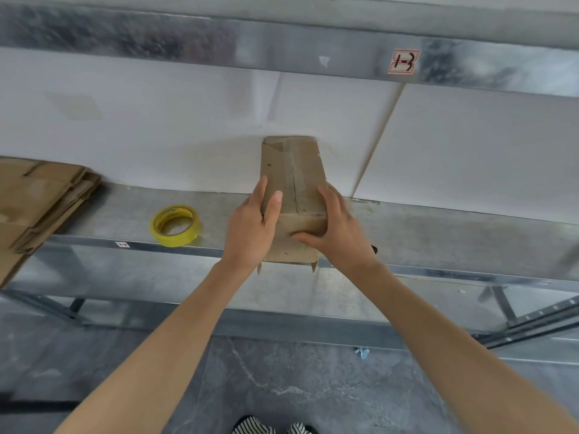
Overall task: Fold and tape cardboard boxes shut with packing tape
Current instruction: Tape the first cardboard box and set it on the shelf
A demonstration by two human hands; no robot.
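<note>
Left hand [250, 228] and right hand [337, 234], fingers curled, clasp the brown cardboard box [294, 164]; press seams flush before fetching the yellow tape roll [176, 239].

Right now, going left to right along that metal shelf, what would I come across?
Stack of flattened cardboard → yellow tape roll → left hand → cardboard box, held between both hands → right hand.

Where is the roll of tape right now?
In the head view, the yellow tape roll lies on the metal shelf, between the flat cardboard stack at left and the box at right.
</note>
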